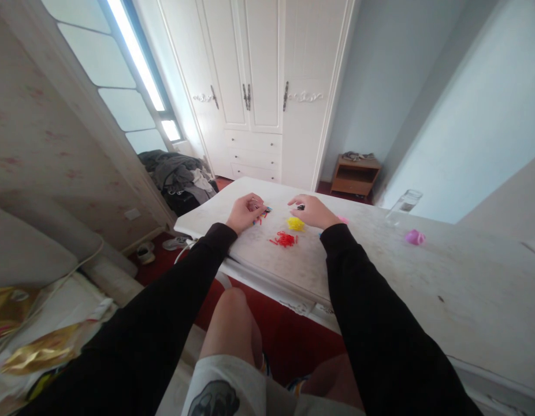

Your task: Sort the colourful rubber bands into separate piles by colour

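My left hand (245, 213) is at the left part of the white table, its fingers curled and thumb drawn in. Small mixed-colour pieces (261, 219), red, blue and orange, lie at its fingertips. What it holds, if anything, is too small to name. Opposite, my right hand (314, 212) has its fingers bent towards the left one, with a small dark spot (300, 207) showing by them that I cannot make out. Just below its fingers is a heap of yellow pieces (295, 223). A heap of thin red pieces (285, 239) lies nearer to me. Pink and blue bits peek out beside my right wrist.
The white table (423, 271) stretches far to the right. A clear glass (404, 205) and a purple crumpled thing (415, 237) stand on it. Beyond are a white wardrobe (259, 115), a small brown cabinet (355, 173) and a clothes pile (178, 176).
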The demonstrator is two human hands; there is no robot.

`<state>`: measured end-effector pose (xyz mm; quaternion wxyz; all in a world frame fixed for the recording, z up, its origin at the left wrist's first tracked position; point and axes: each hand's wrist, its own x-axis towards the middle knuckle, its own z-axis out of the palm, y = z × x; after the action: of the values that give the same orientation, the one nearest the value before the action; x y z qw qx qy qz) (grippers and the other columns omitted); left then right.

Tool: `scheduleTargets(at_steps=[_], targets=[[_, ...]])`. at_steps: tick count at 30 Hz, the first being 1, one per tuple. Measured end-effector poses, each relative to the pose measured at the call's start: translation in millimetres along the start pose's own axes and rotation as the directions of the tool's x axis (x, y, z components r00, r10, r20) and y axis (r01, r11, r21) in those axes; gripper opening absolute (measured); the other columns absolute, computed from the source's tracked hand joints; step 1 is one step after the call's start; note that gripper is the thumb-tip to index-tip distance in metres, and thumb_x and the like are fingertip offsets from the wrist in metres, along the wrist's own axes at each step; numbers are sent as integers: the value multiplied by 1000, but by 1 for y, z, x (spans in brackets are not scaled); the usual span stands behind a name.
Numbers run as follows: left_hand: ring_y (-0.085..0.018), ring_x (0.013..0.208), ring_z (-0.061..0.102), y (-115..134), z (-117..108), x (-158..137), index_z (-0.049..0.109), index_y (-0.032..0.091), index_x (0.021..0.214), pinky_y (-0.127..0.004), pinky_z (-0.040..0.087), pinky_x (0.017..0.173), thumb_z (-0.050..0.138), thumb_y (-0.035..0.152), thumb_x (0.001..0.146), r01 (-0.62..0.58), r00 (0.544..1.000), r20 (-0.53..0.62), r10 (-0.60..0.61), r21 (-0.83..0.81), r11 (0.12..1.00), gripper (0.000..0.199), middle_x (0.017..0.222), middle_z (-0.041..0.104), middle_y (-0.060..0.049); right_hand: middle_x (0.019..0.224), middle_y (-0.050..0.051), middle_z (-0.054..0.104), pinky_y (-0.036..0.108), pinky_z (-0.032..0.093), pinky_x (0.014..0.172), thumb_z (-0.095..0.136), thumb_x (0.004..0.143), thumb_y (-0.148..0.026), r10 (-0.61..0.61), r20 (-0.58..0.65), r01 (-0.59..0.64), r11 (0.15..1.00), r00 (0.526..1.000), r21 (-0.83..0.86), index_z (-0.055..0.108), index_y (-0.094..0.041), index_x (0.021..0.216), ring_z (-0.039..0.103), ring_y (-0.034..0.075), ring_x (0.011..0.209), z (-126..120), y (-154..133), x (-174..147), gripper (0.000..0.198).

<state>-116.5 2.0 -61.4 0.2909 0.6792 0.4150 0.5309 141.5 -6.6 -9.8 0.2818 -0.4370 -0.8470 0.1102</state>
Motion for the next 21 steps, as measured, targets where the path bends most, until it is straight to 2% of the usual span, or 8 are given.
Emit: scheduleTargets(at_steps=[2,4,7,10,12,15,19,21], targets=[[-13,48,60,1,0,0,61,18,90,-24,44,47,84,43,73,13,1000,17,-13,-37,999,37,73,74,-5,132,14,72,44,46,114,69,84,-16,-118,49,117,993,992,24,78,-16,112,67,27,123,9,-13,0,30],[-14,48,62,3,1,-1,61,18,90,-25,46,46,85,43,72,27,999,37,-24,-74,997,39,73,74,-5,142,16,67,45,41,119,71,84,-18,-183,100,181,983,978,27,77,-15,118,62,28,132,18,-23,0,35],[-15,48,64,4,1,-1,61,18,91,-26,49,46,86,42,71,50,997,64,-43,-102,994,41,74,75,-6,141,16,67,44,42,118,72,85,-19,-213,171,210,977,962,31,75,-14,125,62,29,131,26,-31,-1,40],[-15,48,64,3,1,-1,61,17,92,-26,50,46,86,41,70,59,996,76,-51,-106,993,41,77,76,-8,135,15,71,41,44,116,70,86,-18,-224,170,223,974,960,29,74,-14,127,64,27,127,27,-33,-1,41],[-15,47,63,2,1,0,61,18,91,-26,50,46,86,42,71,52,997,70,-45,-102,993,40,77,77,-8,129,15,74,39,46,112,68,87,-17,-206,134,207,978,969,5,76,-12,122,67,26,120,22,-33,0,36],[-14,47,61,-2,0,2,63,18,87,-25,46,45,81,45,76,19,1000,19,-19,-38,999,34,74,75,-7,109,13,80,36,52,98,63,90,-16,-141,34,141,990,989,-14,81,-13,102,72,24,101,5,-32,-1,22],[-15,52,58,-3,-5,6,67,19,78,-26,42,50,72,38,80,-35,993,-104,55,187,982,20,67,70,-3,94,9,82,31,56,79,63,89,-19,-21,-187,37,996,982,78,82,-16,92,74,21,85,-30,-19,-15,20],[-16,58,58,-3,-7,8,68,19,76,-27,44,55,70,33,78,-46,985,-149,92,285,958,14,66,69,-2,91,8,82,32,57,77,66,87,-24,1,-216,11,998,976,55,82,-18,88,73,21,80,-47,-7,-30,17]])
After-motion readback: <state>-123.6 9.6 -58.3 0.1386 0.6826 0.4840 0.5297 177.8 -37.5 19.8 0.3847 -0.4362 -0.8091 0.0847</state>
